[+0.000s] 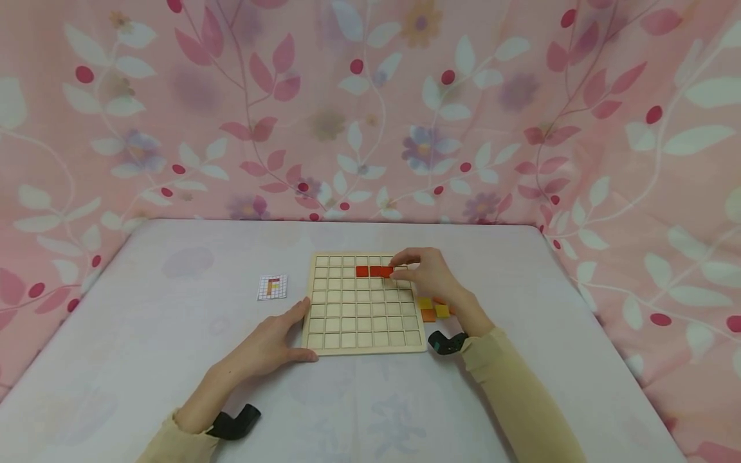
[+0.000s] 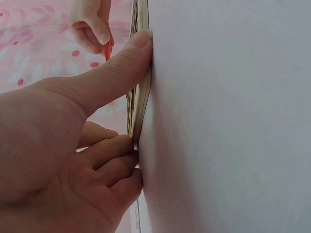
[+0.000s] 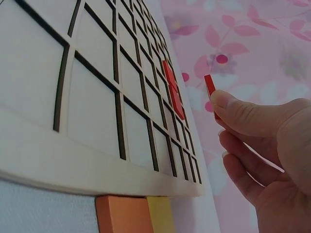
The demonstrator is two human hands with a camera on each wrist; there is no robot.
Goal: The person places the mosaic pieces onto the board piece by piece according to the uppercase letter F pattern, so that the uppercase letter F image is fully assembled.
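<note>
A pale wooden grid board (image 1: 347,323) lies on the table, with red tiles (image 1: 362,271) in its second row from the back. Two of these tiles (image 3: 177,101) sit in adjoining squares in the right wrist view. Above the board, my right hand (image 1: 427,273) pinches another red tile (image 3: 210,87) between thumb and forefinger, its other fingers loosely bent. My left hand (image 1: 263,344) holds the board's near left corner. Its thumb (image 2: 116,73) presses along the front edge and its bent fingers (image 2: 114,153) touch the left side.
Several yellow and orange tiles (image 1: 428,315) lie against the board's right side, partly behind my right wrist. Left of the board is a small card (image 1: 272,287) printed with a coloured grid pattern. A floral cloth (image 1: 370,128) hangs behind the table.
</note>
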